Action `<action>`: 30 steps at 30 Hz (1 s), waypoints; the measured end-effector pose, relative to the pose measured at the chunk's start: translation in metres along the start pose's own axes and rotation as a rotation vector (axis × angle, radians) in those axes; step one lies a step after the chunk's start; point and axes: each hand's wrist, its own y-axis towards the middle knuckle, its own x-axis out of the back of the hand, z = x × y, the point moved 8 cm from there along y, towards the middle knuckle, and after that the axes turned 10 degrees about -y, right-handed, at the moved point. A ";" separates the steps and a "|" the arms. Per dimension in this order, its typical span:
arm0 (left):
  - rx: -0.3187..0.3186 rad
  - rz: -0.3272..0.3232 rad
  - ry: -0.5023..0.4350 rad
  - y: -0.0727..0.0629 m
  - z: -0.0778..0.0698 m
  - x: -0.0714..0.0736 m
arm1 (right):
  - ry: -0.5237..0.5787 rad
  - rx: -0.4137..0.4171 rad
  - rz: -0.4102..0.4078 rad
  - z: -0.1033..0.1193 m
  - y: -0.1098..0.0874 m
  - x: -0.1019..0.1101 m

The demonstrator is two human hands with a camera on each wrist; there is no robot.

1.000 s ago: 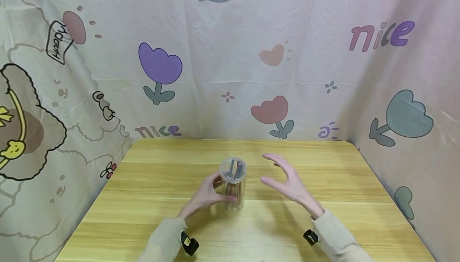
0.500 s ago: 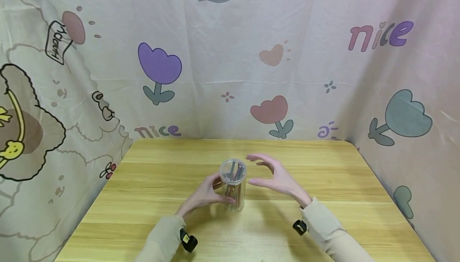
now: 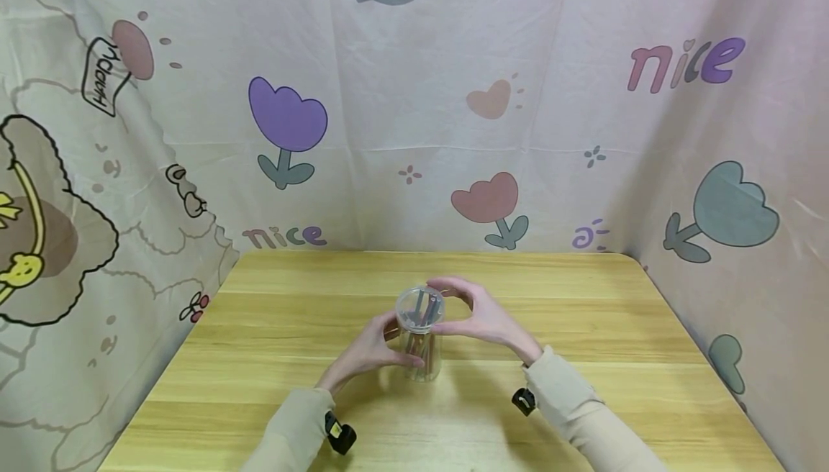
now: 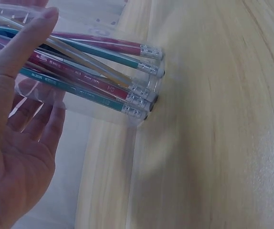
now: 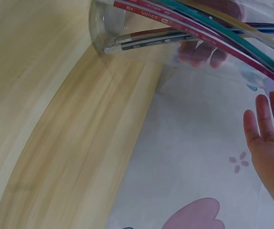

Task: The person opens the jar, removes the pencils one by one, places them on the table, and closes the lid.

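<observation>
A clear plastic jar (image 3: 430, 357) of pencils stands upright on the wooden table. My left hand (image 3: 367, 348) grips its side, thumb across the front and fingers round the back. Through the wall, in the left wrist view, several red, green and yellowish pencils (image 4: 91, 78) show their eraser ends near the jar's base. At the top, my right hand (image 3: 482, 315) has its thumb and forefinger on either side of the clear lid (image 3: 414, 306). In the right wrist view only part of the right hand (image 5: 273, 138) shows; its fingertips at the lid are out of frame.
The light wooden table (image 3: 291, 292) reaches back to a pale printed cloth (image 3: 401, 83) hung behind it. More cloth hangs along the left and right sides. Each wrist carries a small black camera (image 3: 340, 434) below the sleeve.
My right hand has moved left across the table to the jar's top, its thumb and forefinger closing on the lid. The left hand keeps its grip, nearly still.
</observation>
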 end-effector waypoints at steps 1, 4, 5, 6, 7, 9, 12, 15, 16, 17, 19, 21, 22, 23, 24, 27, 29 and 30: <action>0.000 -0.003 0.005 0.000 0.000 0.000 | -0.008 0.002 0.000 0.000 0.001 -0.001; 0.001 -0.008 0.014 0.001 -0.001 0.000 | -0.021 0.011 -0.007 0.002 0.002 -0.002; 0.000 -0.008 0.016 0.001 -0.001 0.000 | -0.027 0.014 -0.009 0.002 0.003 -0.002; -0.002 -0.008 0.015 0.001 -0.002 0.000 | -0.035 0.016 -0.012 0.003 0.003 -0.003; -0.004 -0.006 0.017 0.001 -0.002 0.000 | -0.043 0.015 -0.016 0.003 0.004 -0.004; -0.012 -0.001 0.017 0.001 -0.002 -0.001 | -0.053 0.018 -0.022 0.004 0.004 -0.005; -0.015 0.003 0.020 0.001 -0.003 -0.001 | -0.061 0.012 -0.035 0.005 0.004 -0.007; -0.017 0.005 0.023 0.001 -0.003 -0.001 | -0.062 0.011 -0.050 0.007 0.005 -0.009; -0.016 0.005 0.023 0.001 -0.003 -0.001 | -0.063 0.009 -0.057 0.008 0.005 -0.009; -0.015 0.007 0.022 0.001 -0.004 -0.001 | -0.062 0.009 -0.063 0.008 0.005 -0.009; -0.019 0.008 0.027 0.001 -0.004 -0.002 | -0.061 0.010 -0.075 0.009 0.005 -0.010; -0.013 0.007 0.027 0.001 -0.004 -0.002 | -0.060 0.006 -0.086 0.009 0.005 -0.010; -0.011 0.006 0.028 0.001 -0.003 -0.002 | -0.058 0.006 -0.091 0.009 0.005 -0.010; -0.009 0.006 0.027 0.001 -0.003 -0.002 | -0.054 0.004 -0.095 0.009 0.004 -0.010; -0.007 0.006 0.025 0.001 -0.003 -0.001 | -0.051 0.005 -0.099 0.009 0.004 -0.011; -0.020 0.012 0.028 0.002 -0.003 -0.001 | -0.044 0.010 -0.108 0.009 0.005 -0.011; -0.028 0.018 0.031 0.001 -0.004 -0.002 | -0.035 0.014 -0.112 0.008 0.005 -0.012; -0.029 0.020 0.033 0.001 -0.004 -0.002 | -0.029 0.019 -0.113 0.008 0.005 -0.012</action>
